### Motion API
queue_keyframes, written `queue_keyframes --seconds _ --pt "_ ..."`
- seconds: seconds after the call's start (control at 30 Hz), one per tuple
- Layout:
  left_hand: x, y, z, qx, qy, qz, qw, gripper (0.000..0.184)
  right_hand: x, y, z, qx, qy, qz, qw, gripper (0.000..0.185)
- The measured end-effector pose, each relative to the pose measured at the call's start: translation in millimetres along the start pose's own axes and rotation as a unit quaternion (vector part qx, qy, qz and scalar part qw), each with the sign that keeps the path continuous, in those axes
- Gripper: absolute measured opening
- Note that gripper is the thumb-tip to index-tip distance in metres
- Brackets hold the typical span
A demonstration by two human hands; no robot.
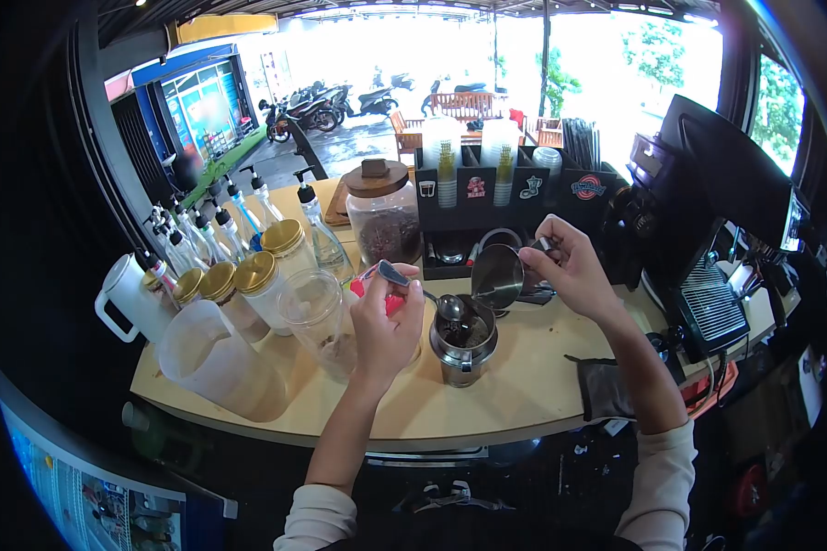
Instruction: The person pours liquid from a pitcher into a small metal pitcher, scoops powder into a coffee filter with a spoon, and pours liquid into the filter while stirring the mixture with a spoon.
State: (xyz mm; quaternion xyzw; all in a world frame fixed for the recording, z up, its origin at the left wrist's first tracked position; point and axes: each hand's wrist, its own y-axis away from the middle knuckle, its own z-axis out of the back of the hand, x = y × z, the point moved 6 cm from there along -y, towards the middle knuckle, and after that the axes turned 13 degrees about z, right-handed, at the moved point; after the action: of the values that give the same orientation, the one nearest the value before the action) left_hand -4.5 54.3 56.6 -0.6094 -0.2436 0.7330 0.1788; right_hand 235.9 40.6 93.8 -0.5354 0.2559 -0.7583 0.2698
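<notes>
My left hand [388,321] is closed round the handle of a metal spoon [450,309]. The spoon's bowl hangs over the mouth of a steel cup [464,360] with dark contents that stands on the counter. In my right hand [570,266] is a small metal pitcher [498,277], gripped at its handle side and tilted toward the steel cup. Whether liquid is flowing from it cannot be made out. Just left of my left hand stands a clear plastic cup [314,317], and a red item [393,303] shows partly behind that hand.
A large translucent jug [220,367], several gold-lidded jars [254,274] and pump bottles [317,230] crowd the left. Behind are a wood-lidded glass jar [382,220] and a black cup organizer [473,197]. A coffee machine [708,294] and dark cloth [608,388] lie to the right.
</notes>
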Motion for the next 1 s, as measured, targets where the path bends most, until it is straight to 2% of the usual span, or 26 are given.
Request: queue_keyframes --seconds 0.2,0.63,0.8,1.0 --pt "0.0 -0.7 -0.3 0.000 -0.005 -0.012 1.000 0.014 2.9 -5.6 -4.0 0.029 0.053 0.003 0.998 0.025" --pt "2.0 0.2 -3.9 0.029 -0.010 0.012 0.999 0.015 20.8 -8.8 -9.2 0.043 0.041 -0.029 0.998 0.021" --pt "-6.1 -0.8 2.3 -0.012 -0.019 -0.038 0.999 0.012 22.6 -8.8 -8.8 0.044 0.066 -0.027 0.996 0.025" --pt "-12.8 -3.3 15.1 -0.033 -0.044 -0.024 0.998 0.013 19.3 -10.6 -12.0 0.037 0.059 -0.018 0.997 0.026"
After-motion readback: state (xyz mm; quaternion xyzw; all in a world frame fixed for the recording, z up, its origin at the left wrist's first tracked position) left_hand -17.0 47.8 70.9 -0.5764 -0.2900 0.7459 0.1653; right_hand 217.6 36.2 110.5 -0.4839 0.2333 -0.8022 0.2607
